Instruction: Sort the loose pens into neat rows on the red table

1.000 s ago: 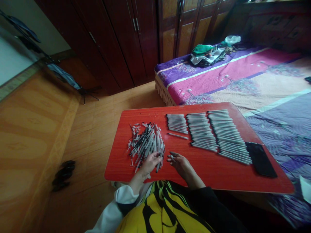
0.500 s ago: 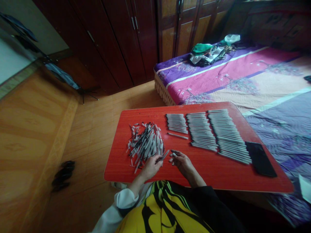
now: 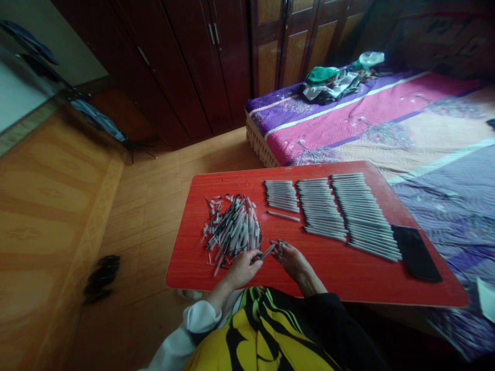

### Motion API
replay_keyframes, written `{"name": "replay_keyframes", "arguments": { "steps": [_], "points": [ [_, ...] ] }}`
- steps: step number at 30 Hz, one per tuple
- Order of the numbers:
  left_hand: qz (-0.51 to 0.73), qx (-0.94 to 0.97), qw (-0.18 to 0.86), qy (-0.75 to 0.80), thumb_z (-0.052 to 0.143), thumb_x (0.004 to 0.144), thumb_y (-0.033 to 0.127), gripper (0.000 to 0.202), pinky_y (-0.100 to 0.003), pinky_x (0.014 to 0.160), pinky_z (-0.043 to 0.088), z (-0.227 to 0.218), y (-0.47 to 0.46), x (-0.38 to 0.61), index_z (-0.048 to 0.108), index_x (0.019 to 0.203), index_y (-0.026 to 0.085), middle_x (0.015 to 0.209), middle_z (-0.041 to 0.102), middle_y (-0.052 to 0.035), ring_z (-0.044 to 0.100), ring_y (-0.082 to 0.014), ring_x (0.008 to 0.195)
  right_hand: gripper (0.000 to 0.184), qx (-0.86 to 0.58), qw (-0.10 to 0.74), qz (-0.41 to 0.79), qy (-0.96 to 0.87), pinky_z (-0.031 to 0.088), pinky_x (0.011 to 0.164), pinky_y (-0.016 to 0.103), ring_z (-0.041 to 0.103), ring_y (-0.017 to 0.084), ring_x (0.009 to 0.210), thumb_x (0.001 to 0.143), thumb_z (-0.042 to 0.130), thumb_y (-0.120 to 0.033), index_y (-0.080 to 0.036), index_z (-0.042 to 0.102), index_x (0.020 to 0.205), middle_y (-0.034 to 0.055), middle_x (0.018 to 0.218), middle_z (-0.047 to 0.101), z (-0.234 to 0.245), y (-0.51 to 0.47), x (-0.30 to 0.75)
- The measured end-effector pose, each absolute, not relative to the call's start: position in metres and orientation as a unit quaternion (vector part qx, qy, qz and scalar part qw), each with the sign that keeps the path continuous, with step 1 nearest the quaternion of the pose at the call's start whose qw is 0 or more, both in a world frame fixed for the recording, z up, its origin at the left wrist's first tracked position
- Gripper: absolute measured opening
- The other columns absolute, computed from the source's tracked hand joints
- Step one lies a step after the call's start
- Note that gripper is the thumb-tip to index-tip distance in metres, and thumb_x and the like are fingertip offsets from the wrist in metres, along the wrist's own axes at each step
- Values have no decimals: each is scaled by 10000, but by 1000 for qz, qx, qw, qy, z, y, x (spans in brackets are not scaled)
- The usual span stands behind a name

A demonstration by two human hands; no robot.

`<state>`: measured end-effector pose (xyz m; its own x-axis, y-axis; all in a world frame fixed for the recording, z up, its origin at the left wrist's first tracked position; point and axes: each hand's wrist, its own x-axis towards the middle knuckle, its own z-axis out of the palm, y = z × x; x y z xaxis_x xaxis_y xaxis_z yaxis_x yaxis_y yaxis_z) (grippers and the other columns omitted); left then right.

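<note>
Left hand (image 3: 242, 268) has come off the loose pile (image 3: 234, 226) and swung inward since a second ago. The pen (image 3: 266, 252) it picked up now points up and right, its far end right at the right fingers. Right hand (image 3: 294, 260) has closed the gap too: the hands were apart before and now almost touch, with only the pen between them. Camera view barely shifted.

Left fingers are curled and pressed together, pinching the pen's lower end. The shaft sticks out beyond the fingertips, clear of the tabletop (image 3: 348, 273). Right fingers are bunched, pinching a small part (image 3: 281, 242) that meets the pen's far end. It is too small to tell what it is.

The loose pile of pens and bits lies just beyond the left fingers, unchanged apart from the one pen taken. One single pen (image 3: 283, 216) lies alone, beyond the right fingers. Past it are three neat rows of pens (image 3: 348, 211), laid side by side, same as before. A dark phone (image 3: 415, 252) lies flat at the near end of the last row, well off to the right of the right fingers.

A bed (image 3: 386, 123) with a purple-pink cover is beyond the tabletop, with crumpled clothes (image 3: 332, 82) on it. Dark shoes (image 3: 101, 278) sit on the floor far to the left of the left fingers.
</note>
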<state>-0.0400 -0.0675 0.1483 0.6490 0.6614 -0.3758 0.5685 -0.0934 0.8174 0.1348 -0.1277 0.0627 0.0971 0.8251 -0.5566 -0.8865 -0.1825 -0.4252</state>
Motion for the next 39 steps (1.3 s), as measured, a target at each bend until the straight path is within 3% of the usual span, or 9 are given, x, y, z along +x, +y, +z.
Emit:
{"name": "replay_keyframes", "arguments": {
  "steps": [5, 12, 25, 35, 39],
  "points": [
    [42, 749, 525, 401, 453, 802, 269, 298, -235, 687, 422, 143, -68, -40, 621, 1020, 152, 868, 666, -47, 583, -151, 754, 232, -429, 645, 631, 47, 476, 542, 225, 608, 116, 566, 585, 747, -175, -161, 633, 787, 8, 634, 660, 60, -129, 136],
    [14, 779, 488, 394, 438, 789, 250, 272, -226, 634, 401, 144, -69, -38, 639, 945, 153, 810, 660, -38, 562, -144, 691, 210, -459, 638, 616, 46, 505, 572, 254, 639, 149, 608, 585, 743, -183, -147, 611, 744, 87, 736, 711, 69, -125, 134],
    [22, 773, 494, 396, 439, 788, 244, 280, -241, 691, 422, 143, -69, -40, 632, 969, 153, 861, 671, -49, 583, -160, 751, 259, -456, 648, 610, 18, 508, 624, 295, 664, 190, 725, 587, 752, -251, -172, 584, 768, 80, 797, 718, 76, -126, 132],
    [23, 761, 493, 421, 443, 800, 250, 277, -245, 674, 424, 139, -70, -38, 627, 979, 145, 829, 665, -44, 576, -153, 724, 336, -502, 620, 599, -68, 500, 566, 271, 659, 173, 659, 623, 742, -338, -166, 583, 863, 76, 776, 712, 81, -127, 122],
    [32, 754, 491, 436, 439, 809, 236, 270, -248, 696, 424, 143, -69, -40, 624, 986, 151, 829, 666, -48, 577, -155, 743, 366, -531, 593, 591, -131, 486, 502, 261, 628, 154, 547, 583, 757, -376, -149, 605, 825, 43, 663, 684, 89, -128, 128]
  ]
}}
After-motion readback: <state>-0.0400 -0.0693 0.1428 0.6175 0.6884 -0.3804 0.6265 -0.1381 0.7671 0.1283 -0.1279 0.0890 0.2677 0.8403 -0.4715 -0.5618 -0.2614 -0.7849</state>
